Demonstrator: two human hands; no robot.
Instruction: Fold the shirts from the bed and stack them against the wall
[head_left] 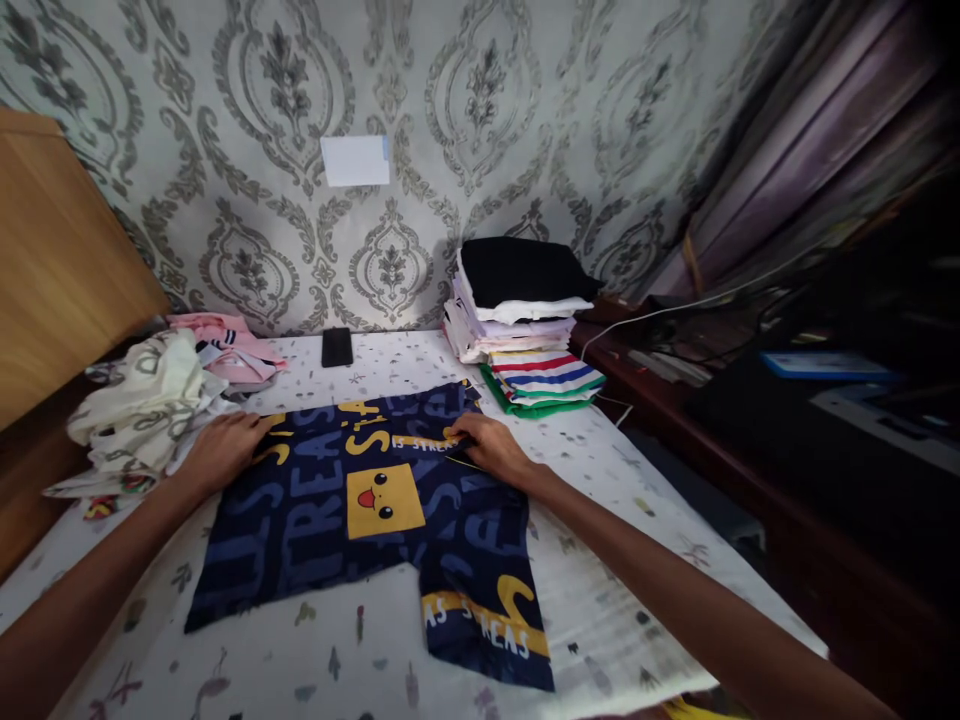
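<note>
A navy T-shirt with yellow and blue lettering and a yellow smiling square lies spread on the bed sheet. One short sleeve points toward me, and the far side is folded over in part. My left hand is closed on the shirt's far left edge, fingertips against the cloth. Near the shirt's right end, my right hand pinches a fold of dark fabric with a yellow band. The right thumb and fingertips are partly hidden by cloth.
Folded clothes stand stacked at the back right, beside a striped folded garment. Rumpled clothes are heaped on the left. A black phone lies near the wall. A dark wooden ledge with a white cable borders the right.
</note>
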